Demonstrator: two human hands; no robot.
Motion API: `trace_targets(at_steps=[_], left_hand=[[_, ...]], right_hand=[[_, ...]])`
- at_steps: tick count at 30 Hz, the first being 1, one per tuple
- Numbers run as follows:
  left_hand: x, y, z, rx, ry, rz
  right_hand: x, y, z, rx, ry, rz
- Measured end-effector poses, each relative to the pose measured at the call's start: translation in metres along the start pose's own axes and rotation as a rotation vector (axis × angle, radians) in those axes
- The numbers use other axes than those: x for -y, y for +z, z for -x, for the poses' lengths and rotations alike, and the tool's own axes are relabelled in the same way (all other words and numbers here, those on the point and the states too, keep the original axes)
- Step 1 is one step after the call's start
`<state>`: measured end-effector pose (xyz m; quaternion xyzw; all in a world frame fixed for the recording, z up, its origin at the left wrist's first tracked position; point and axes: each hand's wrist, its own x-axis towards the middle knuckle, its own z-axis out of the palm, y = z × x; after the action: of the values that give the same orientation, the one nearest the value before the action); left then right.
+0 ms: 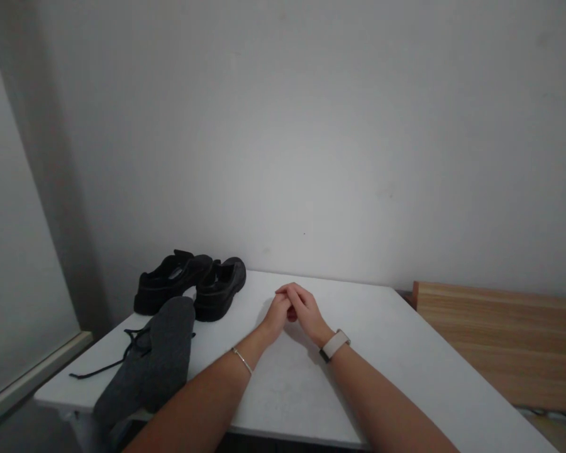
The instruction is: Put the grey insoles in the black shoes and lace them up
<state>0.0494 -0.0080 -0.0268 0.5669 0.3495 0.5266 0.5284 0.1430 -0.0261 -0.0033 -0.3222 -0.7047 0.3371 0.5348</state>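
Observation:
My left hand (277, 314) and my right hand (304, 308) rest together over the middle of the white table (377, 333), fingers clasped or overlapping. The right fingers lie over the left ones; whether anything is between them is hidden. To the left of my hands a pair of black shoes, one (170, 283) beside the other (219, 289), stands near the wall. In front of them lie a grey insole (170, 340) and a black lace (99, 372), partly behind my left forearm.
A pale wall (311, 138) rises directly behind the table. Beyond the table's right edge is a wooden board or surface (495, 346). At the far left stands a white panel (19, 220) with a light strip along its bottom.

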Motion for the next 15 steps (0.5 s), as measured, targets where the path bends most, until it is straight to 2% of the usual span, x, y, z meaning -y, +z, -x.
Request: trace_targets(at_steps=[3, 6, 9, 11, 15], left_hand=[[-0.016, 0.005, 0.004, 0.133, -0.086, 0.052], [-0.031, 0.014, 0.004, 0.292, -0.23, 0.091], [-0.034, 0.028, -0.001, 0.38, -0.339, 0.078], [-0.029, 0.037, -0.006, 0.395, -0.39, 0.027], [-0.012, 0.049, -0.018, 0.258, -0.375, -0.121]], right_hand=[[-0.002, 0.005, -0.006, 0.021, 0.305, -0.5], [-0.003, -0.002, -0.011, 0.111, 0.488, -0.795], [-0.002, -0.015, -0.013, 0.147, 0.574, -0.862], [-0.001, -0.021, -0.013, 0.116, 0.615, -0.861], [-0.001, -0.021, -0.013, -0.091, 0.605, -0.782]])
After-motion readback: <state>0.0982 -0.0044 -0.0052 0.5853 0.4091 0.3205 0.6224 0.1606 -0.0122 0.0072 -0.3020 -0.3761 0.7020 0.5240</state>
